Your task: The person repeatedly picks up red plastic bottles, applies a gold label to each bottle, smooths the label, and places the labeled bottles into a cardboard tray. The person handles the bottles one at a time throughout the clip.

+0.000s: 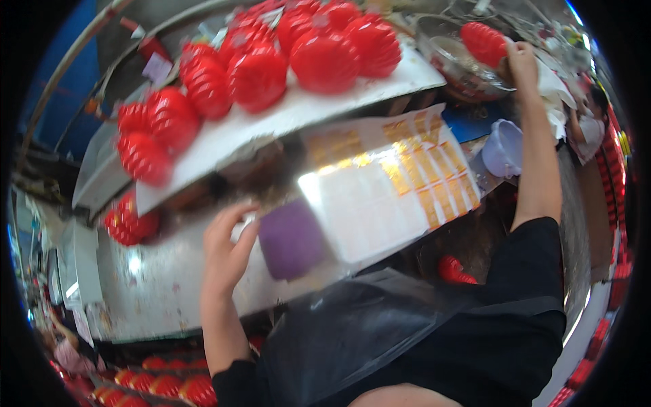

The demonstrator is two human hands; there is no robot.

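My right hand [521, 62], stretched out to the far right, grips one end of a glossy red ribbed piece [484, 43]. That piece is held over a wide basin [468, 71]. On the left, my left hand [229, 239] hovers over the metal bench, thumb and fingers curled around a small white bit too blurred to name. Just right of it lies a purple square pad [293, 239]. Beside the pad, a white sheet [352, 220] carries rows of shiny gold foil strips [424, 169].
A raised white shelf [285, 112] across the back bears several red ribbed pieces [325, 60]. Another red piece [130, 220] sits below its left end. A pale purple bucket [503, 149] stands at right. Red-and-gold pieces [166, 385] fill the lower left. Other people are at both sides.
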